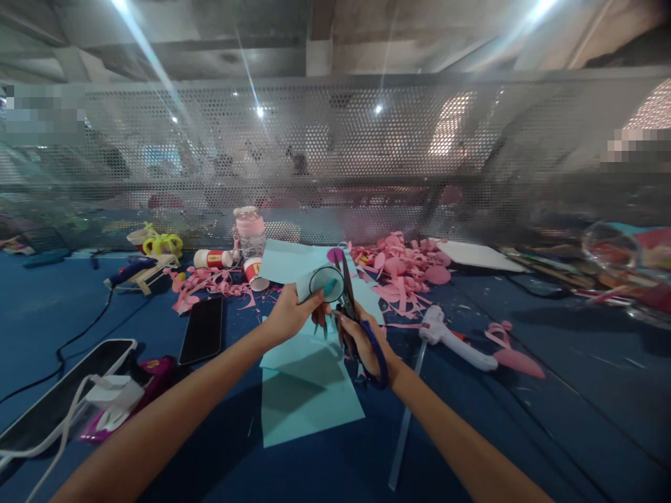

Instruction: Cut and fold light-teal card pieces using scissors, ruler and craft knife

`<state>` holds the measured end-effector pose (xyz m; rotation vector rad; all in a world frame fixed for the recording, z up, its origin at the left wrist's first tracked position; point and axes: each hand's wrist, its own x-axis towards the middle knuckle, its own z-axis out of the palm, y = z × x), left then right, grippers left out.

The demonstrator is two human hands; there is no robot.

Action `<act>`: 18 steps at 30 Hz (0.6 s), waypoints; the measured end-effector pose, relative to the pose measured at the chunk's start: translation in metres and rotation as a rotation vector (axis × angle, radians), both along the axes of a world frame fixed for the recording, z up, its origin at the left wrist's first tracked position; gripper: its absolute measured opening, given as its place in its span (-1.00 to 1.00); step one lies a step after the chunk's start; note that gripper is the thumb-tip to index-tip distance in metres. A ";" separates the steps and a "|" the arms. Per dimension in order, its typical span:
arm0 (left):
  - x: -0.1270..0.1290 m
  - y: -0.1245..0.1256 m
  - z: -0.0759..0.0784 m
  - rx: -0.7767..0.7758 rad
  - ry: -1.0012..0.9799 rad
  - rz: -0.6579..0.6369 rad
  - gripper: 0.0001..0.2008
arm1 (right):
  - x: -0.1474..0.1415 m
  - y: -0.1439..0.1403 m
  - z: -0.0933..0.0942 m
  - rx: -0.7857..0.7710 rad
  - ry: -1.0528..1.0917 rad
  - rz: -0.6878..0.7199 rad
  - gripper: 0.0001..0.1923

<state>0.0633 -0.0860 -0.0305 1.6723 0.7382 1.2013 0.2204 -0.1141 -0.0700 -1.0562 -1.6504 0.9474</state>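
My left hand [290, 314] pinches a piece of light blue paper [304, 285] marked with a dark circle outline, the thumb lying inside the ring. Through the handles of dark blue scissors [380, 356] go the fingers of my right hand [367, 342]. The scissor blades point up and stand a little apart, right beside the circle's right edge. Whether they touch the paper I cannot tell. Beneath both hands, light blue paper sheets [309, 412] lie on the blue table [220, 433].
Pink paper scraps [398, 269] are heaped behind my right hand. A white glue gun [456, 346] and a clear glue stick [406, 436] lie to the right. Leftward are a black phone [203, 330], paper cups [212, 259], a jar [250, 230] and a power strip [47, 395]. A perforated metal screen [325, 154] stands behind.
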 end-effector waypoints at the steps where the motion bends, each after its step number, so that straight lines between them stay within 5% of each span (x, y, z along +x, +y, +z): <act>1: 0.000 0.000 0.000 0.003 0.009 0.002 -0.51 | 0.001 0.001 0.000 0.006 -0.009 0.000 -0.71; 18: -0.006 0.005 0.004 -0.004 0.057 -0.035 -0.55 | 0.003 0.002 0.002 0.001 -0.036 0.030 -0.71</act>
